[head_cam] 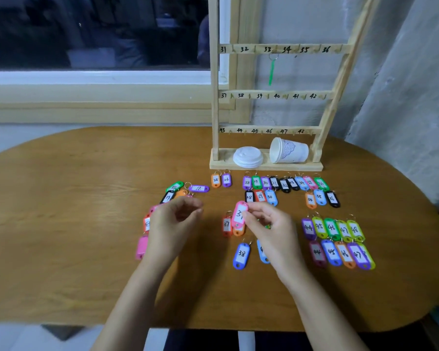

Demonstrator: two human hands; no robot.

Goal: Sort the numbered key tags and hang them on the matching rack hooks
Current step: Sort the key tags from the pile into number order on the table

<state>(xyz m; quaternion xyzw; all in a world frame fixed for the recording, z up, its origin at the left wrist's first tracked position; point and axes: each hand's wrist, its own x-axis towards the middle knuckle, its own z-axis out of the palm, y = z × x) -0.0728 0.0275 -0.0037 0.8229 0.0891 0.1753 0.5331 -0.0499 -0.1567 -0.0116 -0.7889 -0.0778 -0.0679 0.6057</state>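
Note:
My right hand pinches a pink key tag just above the table; its number starts with 3 and the second digit is hidden. My left hand hovers with its fingers curled and holds nothing; it covers part of an unsorted pile of tags. Sorted tags lie in rows: 28 to 36 near the rack, 44 to 48 at the right, a red 37 and a blue 38 by my right hand. The wooden rack has hooks numbered 31 to 48. A green tag hangs under 33.
A stack of white lids and a tipped paper cup lie on the rack's base. The oval wooden table stands under a window, with a white wall to the right. Pink tags lie left of my left hand.

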